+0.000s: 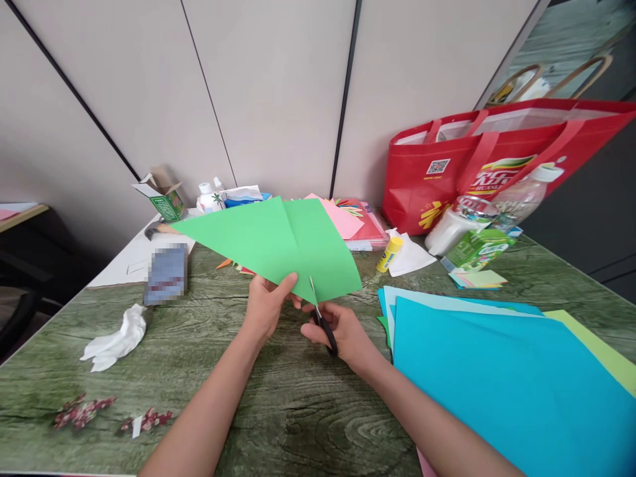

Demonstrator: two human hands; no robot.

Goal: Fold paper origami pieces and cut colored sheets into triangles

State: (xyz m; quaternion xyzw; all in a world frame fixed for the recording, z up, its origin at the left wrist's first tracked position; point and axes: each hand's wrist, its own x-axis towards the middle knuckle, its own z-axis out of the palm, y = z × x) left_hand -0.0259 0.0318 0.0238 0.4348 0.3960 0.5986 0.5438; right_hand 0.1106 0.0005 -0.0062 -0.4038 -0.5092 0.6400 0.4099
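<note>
My left hand pinches the lower edge of a folded green paper sheet and holds it up above the table. My right hand grips black-handled scissors. Their blades point up into the bottom edge of the green sheet, just right of my left thumb. The sheet has a crease running up its middle and spreads left and right over the table's centre.
A stack of blue and green paper lies at right. A red tote bag, plastic bottle, glue stick, pink sheets, small box, crumpled tissue and a phone sit on the green wood-grain table.
</note>
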